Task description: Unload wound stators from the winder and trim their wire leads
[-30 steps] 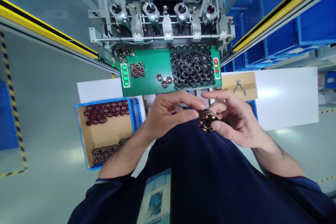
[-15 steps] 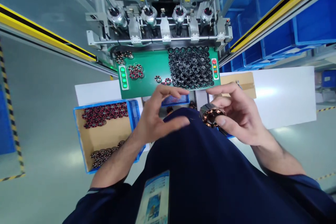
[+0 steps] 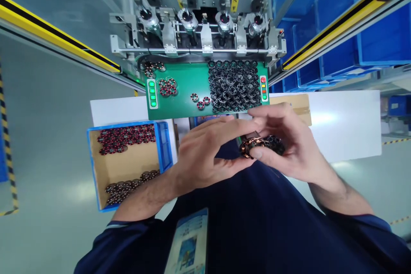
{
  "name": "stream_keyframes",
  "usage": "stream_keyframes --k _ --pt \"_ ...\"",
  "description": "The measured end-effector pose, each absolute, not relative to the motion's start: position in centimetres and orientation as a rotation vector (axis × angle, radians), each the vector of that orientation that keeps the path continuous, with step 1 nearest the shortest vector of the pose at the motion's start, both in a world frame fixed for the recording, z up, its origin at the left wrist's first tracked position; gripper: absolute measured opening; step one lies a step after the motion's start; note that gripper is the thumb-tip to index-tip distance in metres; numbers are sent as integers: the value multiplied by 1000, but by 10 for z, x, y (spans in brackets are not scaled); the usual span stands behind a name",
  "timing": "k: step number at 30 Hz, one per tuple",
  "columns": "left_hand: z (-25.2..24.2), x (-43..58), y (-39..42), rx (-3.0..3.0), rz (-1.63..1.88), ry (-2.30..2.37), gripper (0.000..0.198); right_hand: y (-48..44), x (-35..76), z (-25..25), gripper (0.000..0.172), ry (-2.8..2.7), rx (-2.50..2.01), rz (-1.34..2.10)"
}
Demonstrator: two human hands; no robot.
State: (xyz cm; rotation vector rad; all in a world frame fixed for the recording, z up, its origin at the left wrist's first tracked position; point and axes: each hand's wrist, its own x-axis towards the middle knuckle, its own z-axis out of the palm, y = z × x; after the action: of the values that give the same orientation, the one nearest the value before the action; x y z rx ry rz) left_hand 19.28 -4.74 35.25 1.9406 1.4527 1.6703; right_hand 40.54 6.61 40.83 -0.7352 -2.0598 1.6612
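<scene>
A wound motor stator (image 3: 249, 145), a ring with copper coils, is held up in front of my body. My right hand (image 3: 293, 143) grips it from the right, thumb on the near side. From the left, my left hand (image 3: 205, 150) closes on the same stator with thumb and index finger at its edge. Both hands cover much of the ring. Behind them, a dense pile of black stator cores (image 3: 234, 85) covers the right half of the green work surface (image 3: 184, 77). Several wound stators (image 3: 167, 87) lie on its left part.
A winding machine (image 3: 205, 36) with several metal heads stands behind the green surface. Button panels (image 3: 152, 93) flank it. At left, a blue bin (image 3: 91, 158) holds rows of wound stators. Yellow posts (image 3: 61, 36) rise on both sides; blue crates (image 3: 337, 47) stand at right.
My left hand has moved right and closed on the stator, from being open and apart from it. The stator has tilted in my right hand. The view has shifted slightly.
</scene>
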Motion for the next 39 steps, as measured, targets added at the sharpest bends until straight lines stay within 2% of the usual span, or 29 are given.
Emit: stream_keyframes --k 2,4,9,12,16,19,22,25,29,32,35,36,39 --pt "354 191 -47 1960 1685 1468 67 68 403 412 41 -2103 -719 1402" --pt "356 190 -46 2003 1672 1523 67 70 402 413 24 -2098 -705 1267" --pt "361 190 -39 1979 1708 1651 33 74 409 401 5 -1846 -829 1254" --pt "365 193 -32 1839 1826 1737 29 73 411 390 13 -1665 -897 1222" --pt "370 198 -26 1725 1847 1829 27 60 405 385 30 -1812 -821 1232" --pt "368 199 -25 1765 1840 1794 21 55 399 387 21 -1859 -776 1197" --pt "363 200 -25 1802 1805 1787 27 62 400 392 14 -1906 -792 1179" --pt "362 202 -23 1784 1772 1859 28 73 407 397 11 -1973 -776 1129" --pt "361 204 -19 1914 1674 1684 25 75 406 399 13 -1946 -821 1064" --pt "358 205 -20 1921 1629 1639 15 63 397 391 21 -1792 -895 1248" --pt "351 207 -21 1980 1708 1721 21 47 391 378 37 -1625 -886 1577" --pt "349 207 -21 2021 1743 1750 24 42 390 375 37 -1578 -875 1648" --pt "343 206 -19 2120 1750 1802 23 36 391 368 21 -1502 -908 1703"
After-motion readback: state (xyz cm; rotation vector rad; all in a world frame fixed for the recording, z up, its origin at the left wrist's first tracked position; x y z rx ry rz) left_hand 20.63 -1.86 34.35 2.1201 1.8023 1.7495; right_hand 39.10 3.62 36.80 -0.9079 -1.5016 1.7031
